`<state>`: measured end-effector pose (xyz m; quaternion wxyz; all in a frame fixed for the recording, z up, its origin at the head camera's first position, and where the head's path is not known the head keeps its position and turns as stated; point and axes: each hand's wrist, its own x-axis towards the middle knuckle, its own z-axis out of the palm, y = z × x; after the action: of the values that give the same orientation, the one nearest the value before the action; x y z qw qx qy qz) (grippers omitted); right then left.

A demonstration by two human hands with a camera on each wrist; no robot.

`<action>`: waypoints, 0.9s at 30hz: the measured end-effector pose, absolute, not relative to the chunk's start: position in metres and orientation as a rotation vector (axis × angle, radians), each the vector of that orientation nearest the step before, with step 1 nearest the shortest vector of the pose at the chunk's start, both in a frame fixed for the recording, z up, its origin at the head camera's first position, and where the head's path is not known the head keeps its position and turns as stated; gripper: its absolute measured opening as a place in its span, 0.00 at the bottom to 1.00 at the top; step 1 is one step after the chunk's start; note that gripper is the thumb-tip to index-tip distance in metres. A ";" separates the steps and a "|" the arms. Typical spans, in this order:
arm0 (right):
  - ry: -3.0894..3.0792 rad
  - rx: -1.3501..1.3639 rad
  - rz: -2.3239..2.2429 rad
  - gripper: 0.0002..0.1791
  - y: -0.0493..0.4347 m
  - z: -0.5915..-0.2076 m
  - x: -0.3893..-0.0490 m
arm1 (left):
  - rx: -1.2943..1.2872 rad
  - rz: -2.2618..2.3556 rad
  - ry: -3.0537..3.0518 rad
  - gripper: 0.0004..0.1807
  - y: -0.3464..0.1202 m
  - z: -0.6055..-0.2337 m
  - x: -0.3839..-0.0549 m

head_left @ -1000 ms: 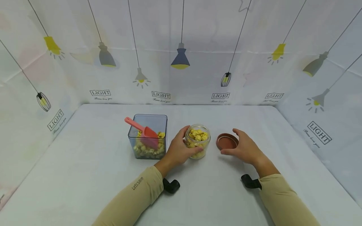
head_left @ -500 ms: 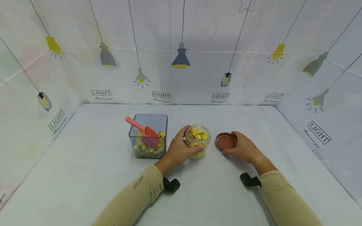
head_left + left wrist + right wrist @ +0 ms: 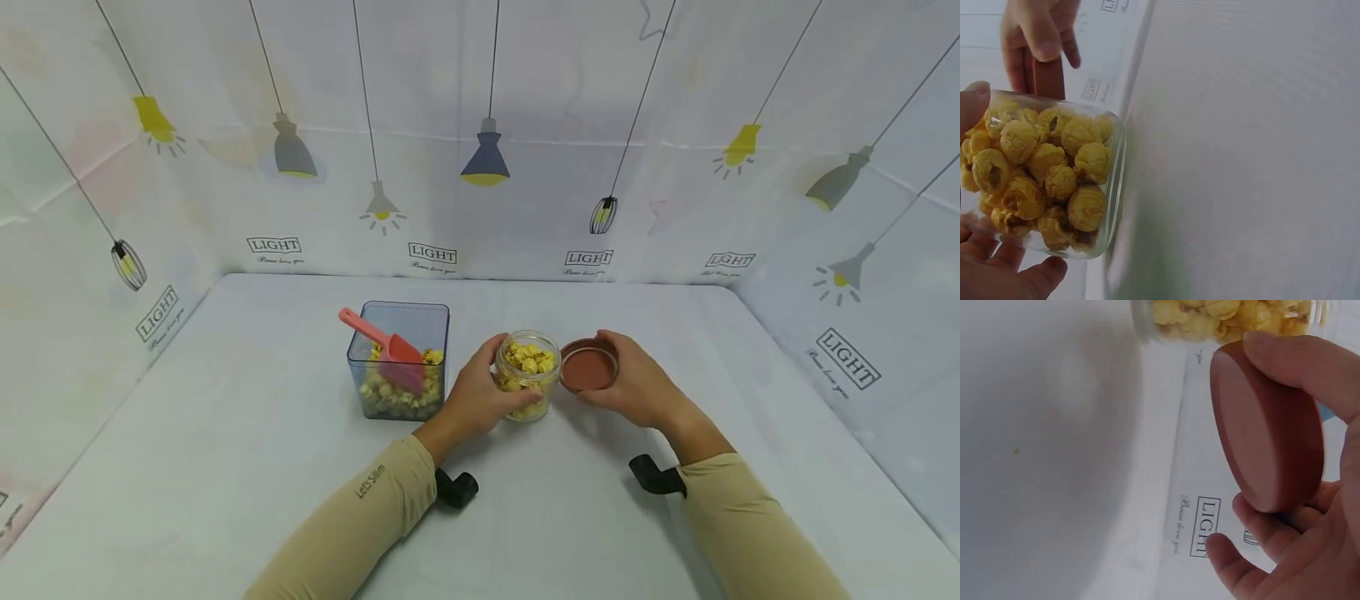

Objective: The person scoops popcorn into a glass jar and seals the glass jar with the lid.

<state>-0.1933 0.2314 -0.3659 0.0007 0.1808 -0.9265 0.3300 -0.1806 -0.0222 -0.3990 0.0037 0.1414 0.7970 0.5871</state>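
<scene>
A clear glass jar full of yellow popcorn stands on the table, its mouth uncovered. My left hand grips it from the left side, thumb at the front and fingers behind. Close up in the left wrist view, the popcorn shows through the jar's wall. To the jar's right, my right hand holds a reddish-brown round lid by its edge, hollow side facing up toward the head camera. Seen from the right wrist, the lid is raised off the table, between thumb and fingers, close beside the jar.
Left of the jar stands a bluish see-through square container, partly filled with popcorn. A pink scoop lies in it, handle over the rim. The white tabletop meets a lamp-printed cloth backdrop behind.
My right hand has closed its fingers on the lid, lifted it and brought it left, up to the jar's rim. The left hand keeps its hold on the jar.
</scene>
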 end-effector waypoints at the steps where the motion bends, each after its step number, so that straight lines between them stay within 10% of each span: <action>1: -2.900 0.568 1.074 0.54 0.231 -0.365 -0.193 | 0.439 1.836 2.502 0.52 -0.022 -0.399 -0.181; 27: -2.692 0.845 1.454 0.47 0.161 -0.336 -0.198 | 0.512 1.828 2.485 0.49 -0.026 -0.401 -0.182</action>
<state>-0.1980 0.1610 -0.3363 -0.0162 0.2661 -0.8479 0.4581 -0.1824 -0.0258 -0.4011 0.0073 0.1637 0.7946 0.5847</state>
